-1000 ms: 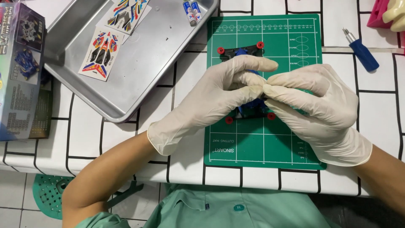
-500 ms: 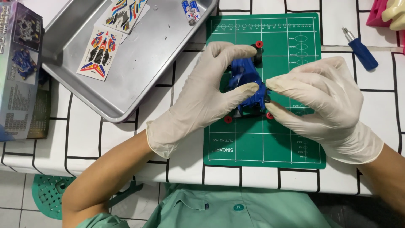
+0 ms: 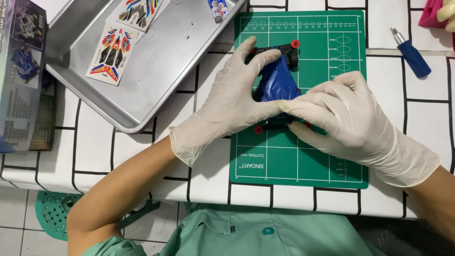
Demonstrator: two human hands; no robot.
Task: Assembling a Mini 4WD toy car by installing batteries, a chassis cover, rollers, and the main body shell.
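Note:
A small blue toy car (image 3: 278, 81) with a black chassis and red wheels sits on a green cutting mat (image 3: 303, 156). My left hand (image 3: 232, 102), in a white glove, wraps the car's left side, fingers reaching its front end. My right hand (image 3: 346, 116), also gloved, presses its fingertips on the car's rear and right side. Both hands grip the car together. The car's rear and right side are hidden under my fingers.
A metal tray (image 3: 156, 61) at upper left holds sticker sheets (image 3: 112, 53) and two small batteries (image 3: 217, 8). A printed box (image 3: 21, 76) stands at the left edge. A blue-handled screwdriver (image 3: 411, 53) lies right of the mat. A pink object (image 3: 433, 13) is at the top right corner.
My hands have parted from covering the car, so its blue body now shows. The left hand has slid to the car's left side and the right hand to its rear.

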